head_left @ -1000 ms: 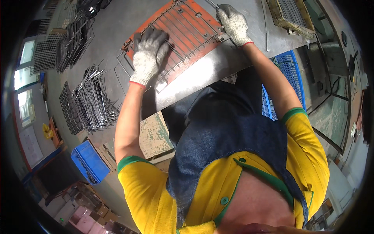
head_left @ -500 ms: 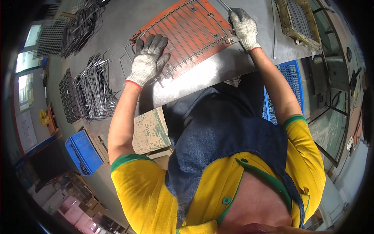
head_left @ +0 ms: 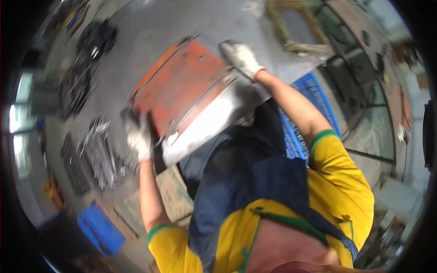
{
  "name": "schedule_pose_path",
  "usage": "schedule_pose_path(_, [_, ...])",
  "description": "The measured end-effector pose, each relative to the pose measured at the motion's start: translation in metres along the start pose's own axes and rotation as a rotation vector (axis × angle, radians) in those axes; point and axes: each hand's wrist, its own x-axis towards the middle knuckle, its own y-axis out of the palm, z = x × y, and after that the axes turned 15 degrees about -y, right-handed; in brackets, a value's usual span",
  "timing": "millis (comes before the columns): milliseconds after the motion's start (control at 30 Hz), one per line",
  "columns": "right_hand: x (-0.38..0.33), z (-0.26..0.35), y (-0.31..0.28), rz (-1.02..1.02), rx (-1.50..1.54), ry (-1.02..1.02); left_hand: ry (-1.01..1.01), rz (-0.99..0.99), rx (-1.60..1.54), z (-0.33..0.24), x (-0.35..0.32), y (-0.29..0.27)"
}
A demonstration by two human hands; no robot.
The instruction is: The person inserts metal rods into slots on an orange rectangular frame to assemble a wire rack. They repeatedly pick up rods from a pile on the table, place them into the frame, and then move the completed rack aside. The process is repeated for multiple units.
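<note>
A red rectangular plate (head_left: 182, 86) lies at a slant on the metal table, with one thin rod along its far long side and another along its near side. My left hand (head_left: 137, 136), in a white glove with dark fingers, is at the plate's left end. Motion smears its fingers, so its grip does not show. At the plate's right end is my gloved right hand (head_left: 242, 58), its dark fingertips just beyond the far right corner. These fingers are blurred too, and I cannot make out anything in them.
Bundled metal wires (head_left: 100, 157) lie at the table's left, with dark wire pieces (head_left: 82, 86) farther back. A worn yellowish frame tray (head_left: 305, 48) sits at the back right. A blue crate (head_left: 314, 98) stands by my right arm, and a blue bin (head_left: 101, 230) at lower left.
The wire grid seen on the red plate is no longer visible there; two long rods show. My left hand has moved off the grid to the plate's left end. The whole view has shifted and blurred.
</note>
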Motion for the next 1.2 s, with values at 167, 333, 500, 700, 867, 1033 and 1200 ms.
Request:
schedule_pose_path(167, [0.036, -0.088, -0.109, -0.110, 0.048, 0.525, -0.178, 0.187, -0.710, 0.023, 0.004, 0.031])
schedule_pose_path(333, [0.012, -0.131, -0.180, 0.315, -0.286, 0.754, -0.223, 0.160, -0.394, -0.002, -0.007, 0.016])
schedule_pose_path(500, [-0.012, -0.158, -0.129, 0.431, -0.597, 0.598, -0.367, 0.253, -0.792, -0.020, -0.018, 0.027])
schedule_pose_path(700, [-0.012, -0.176, -0.142, 0.288, -0.407, 0.850, -0.397, 0.239, -1.079, -0.016, -0.019, 0.036])
schedule_pose_path(867, [-0.042, -0.202, -0.145, 0.243, -0.333, 0.814, -0.366, 0.222, -0.971, -0.026, -0.017, 0.032])
schedule_pose_path(1033, [-0.019, -0.154, -0.138, 0.485, -0.466, 0.676, -0.375, 0.191, -1.037, -0.015, -0.016, 0.040])
schedule_pose_path(1200, [-0.024, -0.180, -0.134, 0.322, -0.392, 0.816, -0.282, 0.158, -0.798, 0.003, -0.010, 0.047])
